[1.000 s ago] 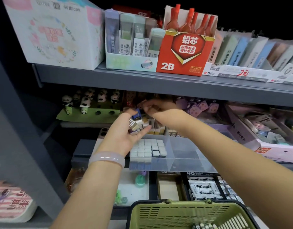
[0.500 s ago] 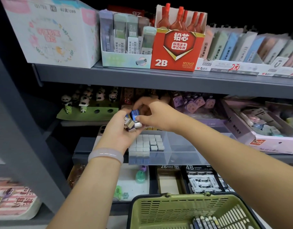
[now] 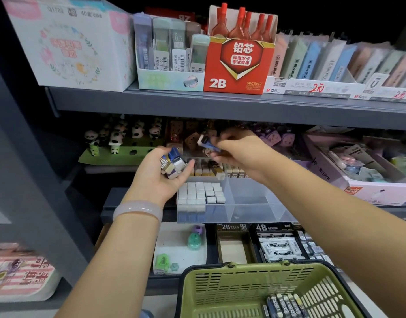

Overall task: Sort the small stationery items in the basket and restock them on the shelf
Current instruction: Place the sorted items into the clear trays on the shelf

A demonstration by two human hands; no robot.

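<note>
Fingers (image 3: 222,143) pinch blue-sleeved, perhaps white eraser (image 3: 206,143).

Readable labels on the stationery shelves

The red cardboard lead box (image 3: 238,65) reads "2B", "铅芯" and "5PCSx12"; a clear lead case (image 3: 178,45) shows "0.5"; the white price strip (image 3: 316,89) says "M&G" and "2元"; dark eraser trays are headed "2B" (image 3: 227,226) and "4B" (image 3: 261,227).

grey metal shelf unit (image 3: 220,106), several tiers. top tier: white floral box (image 3: 69,44), pale carton of lead tubes (image 3: 170,81), red 2b lead box (image 3: 238,63), row of pastel packs (image 3: 335,63). middle tier: clear divided tray (image 3: 250,203) of small erasers, panda display (image 3: 119,143), pink carton (image 3: 367,175) at right
</note>
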